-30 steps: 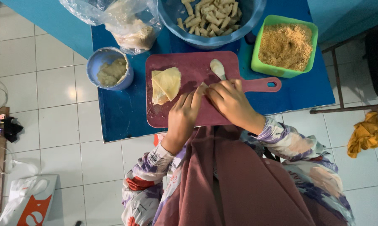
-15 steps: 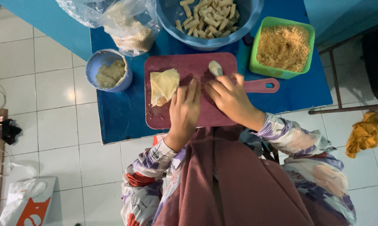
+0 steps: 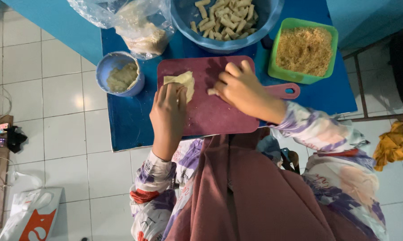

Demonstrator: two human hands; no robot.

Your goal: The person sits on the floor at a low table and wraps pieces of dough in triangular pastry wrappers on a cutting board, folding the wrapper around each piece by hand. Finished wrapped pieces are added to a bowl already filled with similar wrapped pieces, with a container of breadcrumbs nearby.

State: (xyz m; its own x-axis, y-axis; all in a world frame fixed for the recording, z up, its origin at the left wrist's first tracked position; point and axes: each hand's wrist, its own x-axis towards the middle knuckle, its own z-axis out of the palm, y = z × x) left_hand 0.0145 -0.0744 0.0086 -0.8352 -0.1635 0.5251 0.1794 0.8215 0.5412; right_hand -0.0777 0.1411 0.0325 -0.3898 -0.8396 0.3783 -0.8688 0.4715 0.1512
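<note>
Two hands on the maroon plastic cutting board [image 3: 210,118]: my left grip [image 3: 169,109] flat, open on the pale wrapper sheet [image 3: 180,81]; right grip [image 3: 241,89] pinching a small roll [image 3: 211,91], best kept tight

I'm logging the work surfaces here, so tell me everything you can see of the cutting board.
The cutting board is dark maroon, looks like plastic, rectangular with rounded corners and a pink handle with a hanging hole pointing right. It lies flat on the blue table. A pale dough sheet rests on it; the left hand presses there, the right hand holds a small roll.
</note>
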